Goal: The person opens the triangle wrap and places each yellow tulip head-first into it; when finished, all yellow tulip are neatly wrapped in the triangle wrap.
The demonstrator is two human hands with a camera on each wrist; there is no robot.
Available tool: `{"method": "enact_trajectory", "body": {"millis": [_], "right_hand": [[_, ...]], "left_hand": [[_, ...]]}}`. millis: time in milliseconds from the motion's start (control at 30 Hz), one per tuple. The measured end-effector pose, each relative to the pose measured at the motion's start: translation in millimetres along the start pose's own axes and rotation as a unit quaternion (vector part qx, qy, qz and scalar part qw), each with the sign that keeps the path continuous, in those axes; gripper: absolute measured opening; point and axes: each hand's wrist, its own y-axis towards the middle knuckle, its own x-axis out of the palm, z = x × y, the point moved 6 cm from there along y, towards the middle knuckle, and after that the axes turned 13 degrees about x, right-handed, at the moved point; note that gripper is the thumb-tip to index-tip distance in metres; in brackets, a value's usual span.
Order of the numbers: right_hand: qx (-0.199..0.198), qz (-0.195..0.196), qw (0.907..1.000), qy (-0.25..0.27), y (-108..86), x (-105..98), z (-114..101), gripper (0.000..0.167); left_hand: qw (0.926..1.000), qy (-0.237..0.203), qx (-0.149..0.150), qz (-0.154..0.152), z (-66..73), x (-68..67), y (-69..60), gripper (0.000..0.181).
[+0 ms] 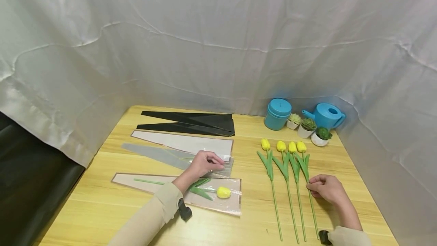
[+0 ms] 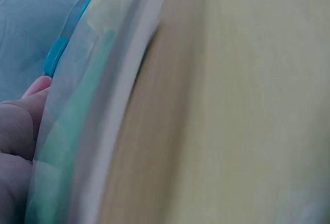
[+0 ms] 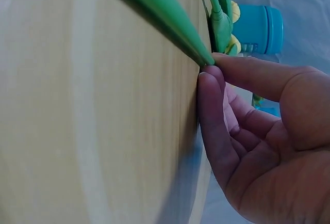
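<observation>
Thumb and index finger of my left hand (image 1: 205,164) come together at the wide right end of a grey translucent flower sleeve (image 1: 150,152), seeming to pinch its thin film. In front lies a pale sleeve (image 1: 225,206) with a yellow tulip (image 1: 223,192) in it. That film and a green leaf (image 2: 64,146) cover part of the left wrist view, beside the left fingers (image 2: 38,92). My right hand (image 1: 326,188) pinches the rightmost loose tulip (image 1: 305,168) by its stem, just below the leaves. In the right wrist view the fingertips (image 3: 210,84) meet at the green stem.
Several yellow tulips lie side by side, stems toward me. Behind them stand a blue canister (image 1: 277,115), small potted succulents (image 1: 308,125) and a blue watering can (image 1: 326,116). A white sleeve (image 1: 191,141) and black sleeves (image 1: 191,122) lie at the back left.
</observation>
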Motion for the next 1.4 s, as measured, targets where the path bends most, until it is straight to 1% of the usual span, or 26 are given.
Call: {"method": "enact_trajectory", "body": {"millis": [100,267,433,600,833,1000,1200,1367,1400], "right_hand": [[0.002,0.002,1.0000,-0.001,-1.0,0,0,0.027],[0.005,0.010,0.9999,0.002,-2.2,-2,0,0.028],[0.004,0.017,0.9998,-0.003,-3.2,-3,-1,0.028],[0.002,0.026,0.9992,-0.032,-4.8,-2,-3,0.030],[0.012,0.036,0.9982,-0.046,-6.6,-2,-5,0.023],[0.015,0.037,0.9984,-0.040,-7.4,-2,-6,0.022],[0.013,0.043,0.9981,-0.041,-10.4,-5,-7,0.024],[-0.004,0.058,0.9969,-0.053,-15.7,-9,-12,0.027],[-0.009,0.060,0.9969,-0.050,-17.2,-10,-14,0.028]], "left_hand": [[0.9998,-0.013,-0.009,0.009,-0.8,-0.4,0.6,0.016],[0.9993,-0.024,-0.014,0.024,-1.4,-1.4,1.0,0.016],[0.9990,-0.030,-0.017,0.027,0.2,-2.3,0.9,0.016],[0.9986,-0.037,-0.024,0.029,-0.2,-4.6,1.1,0.016],[0.9963,-0.075,-0.024,0.034,-0.7,-5.8,1.7,0.020],[0.9961,-0.077,-0.027,0.032,-0.7,-6.5,1.5,0.021],[0.9955,-0.079,-0.037,0.038,-2.4,-6.7,1.2,0.022],[0.9951,-0.079,-0.042,0.042,-2.2,-6.5,1.1,0.022],[0.9950,-0.080,-0.043,0.042,-2.5,-6.4,1.2,0.022]]}}
